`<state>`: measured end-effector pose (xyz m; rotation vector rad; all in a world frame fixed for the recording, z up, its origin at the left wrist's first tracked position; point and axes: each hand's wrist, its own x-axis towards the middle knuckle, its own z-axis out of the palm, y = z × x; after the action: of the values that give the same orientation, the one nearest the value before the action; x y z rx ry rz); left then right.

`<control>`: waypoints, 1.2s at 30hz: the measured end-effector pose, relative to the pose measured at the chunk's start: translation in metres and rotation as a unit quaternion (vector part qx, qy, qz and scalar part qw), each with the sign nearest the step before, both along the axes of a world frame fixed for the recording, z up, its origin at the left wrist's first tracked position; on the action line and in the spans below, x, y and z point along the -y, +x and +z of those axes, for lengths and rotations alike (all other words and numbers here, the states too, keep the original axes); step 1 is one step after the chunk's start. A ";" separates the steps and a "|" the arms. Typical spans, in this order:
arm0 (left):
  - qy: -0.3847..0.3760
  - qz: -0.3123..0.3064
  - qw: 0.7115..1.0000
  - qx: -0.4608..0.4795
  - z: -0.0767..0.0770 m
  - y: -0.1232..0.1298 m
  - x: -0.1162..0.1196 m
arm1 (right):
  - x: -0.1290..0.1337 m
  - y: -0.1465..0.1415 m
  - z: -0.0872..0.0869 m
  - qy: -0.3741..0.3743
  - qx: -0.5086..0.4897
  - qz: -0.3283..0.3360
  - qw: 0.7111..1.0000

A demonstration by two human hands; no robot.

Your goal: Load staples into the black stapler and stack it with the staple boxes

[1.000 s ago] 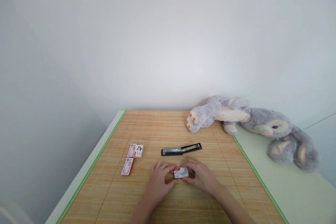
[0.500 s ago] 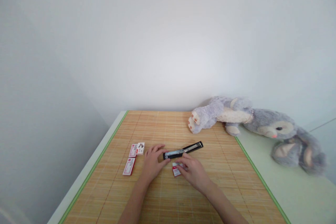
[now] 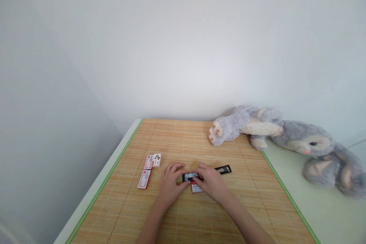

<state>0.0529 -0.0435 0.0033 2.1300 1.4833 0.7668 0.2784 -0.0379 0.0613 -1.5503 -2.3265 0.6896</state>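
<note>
A black stapler (image 3: 188,177), opened out long, lies across the mat at a slight slant. My left hand (image 3: 170,183) holds its left end, with the thumb on the near side and the fingers on the far side. Over the stapler's middle, my right hand (image 3: 211,183) has its thumb and fingers closed about the body; whether a small piece is pinched there too is hidden. The right end of the stapler shows beyond the knuckles. Just below the stapler, partly covered by my right hand, is a small red and white staple box (image 3: 196,188).
Left of my hands lie two red and white boxes (image 3: 144,179) and a small white box (image 3: 156,159) with a stapler picture. A grey plush toy (image 3: 257,126) lies along the back right, partly on the green-edged bamboo mat (image 3: 177,141). A wall rises behind.
My right hand has moved from the staple box up onto the stapler's middle. The stapler sits closer to the box and is less slanted. My left hand stays at its left end.
</note>
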 end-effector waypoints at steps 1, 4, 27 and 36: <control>0.000 0.001 1.000 0.000 0.000 0.000 0.000 | 0.000 0.003 0.001 0.003 0.001 -0.005 1.000; 0.002 0.003 1.000 0.002 -0.001 0.000 -0.001 | 0.001 0.012 0.003 0.012 0.006 -0.029 0.999; -0.004 0.014 1.000 0.019 -0.001 0.004 0.002 | -0.012 0.109 0.045 -0.078 -0.117 -0.004 0.990; 0.006 0.020 1.000 0.024 0.000 0.012 0.007 | -0.026 0.006 0.022 -0.021 -0.117 0.073 0.990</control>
<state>0.0653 -0.0501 0.0028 2.0813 1.5048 0.8362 0.2846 -0.0119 0.0833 -1.2472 -2.2757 0.9075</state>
